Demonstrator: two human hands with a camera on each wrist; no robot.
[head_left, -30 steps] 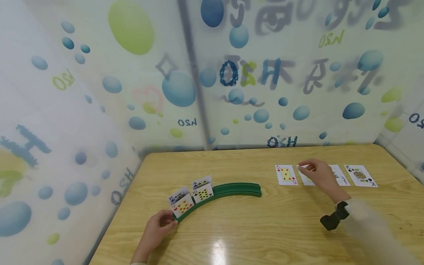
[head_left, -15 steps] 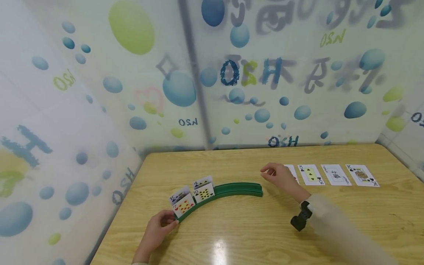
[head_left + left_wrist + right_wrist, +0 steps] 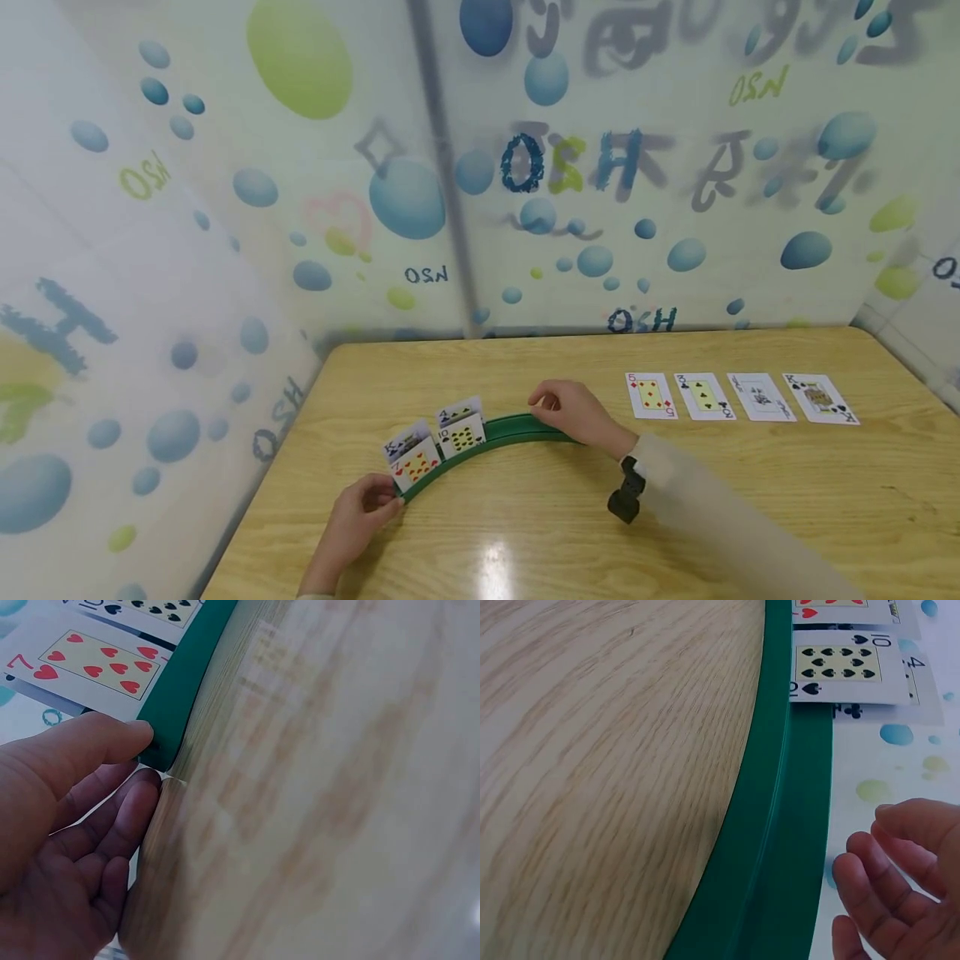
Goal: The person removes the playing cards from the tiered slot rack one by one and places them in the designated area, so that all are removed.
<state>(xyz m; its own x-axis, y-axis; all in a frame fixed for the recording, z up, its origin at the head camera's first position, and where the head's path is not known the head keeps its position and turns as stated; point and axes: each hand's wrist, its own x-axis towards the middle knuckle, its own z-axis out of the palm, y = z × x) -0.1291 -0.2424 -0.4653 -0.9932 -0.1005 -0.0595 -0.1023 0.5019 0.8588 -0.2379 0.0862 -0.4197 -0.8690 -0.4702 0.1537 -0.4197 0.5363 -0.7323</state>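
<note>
A curved green card holder (image 3: 517, 427) lies on the table, with playing cards standing at its left part. In front are the seven of hearts (image 3: 417, 467) and the ten of spades (image 3: 462, 436); behind them stand a king (image 3: 406, 442) and a black four (image 3: 457, 410). My left hand (image 3: 362, 515) pinches the holder's left end, thumb on its front face in the left wrist view. Over the holder's right part hovers my right hand (image 3: 581, 412), fingers loosely bent and nothing between them. The right wrist view shows that hand beside the green track (image 3: 787, 825).
To the right, a row of face-up cards lies on the wooden table (image 3: 675, 500): five of diamonds (image 3: 651, 396), three of clubs (image 3: 705, 396), joker (image 3: 761, 396) and king of spades (image 3: 820, 398). A patterned wall (image 3: 570, 217) rises behind the table's back edge.
My right hand has moved left from above the row of cards to the right part of the card holder, uncovering the cards. The left hand has stayed at the holder's end.
</note>
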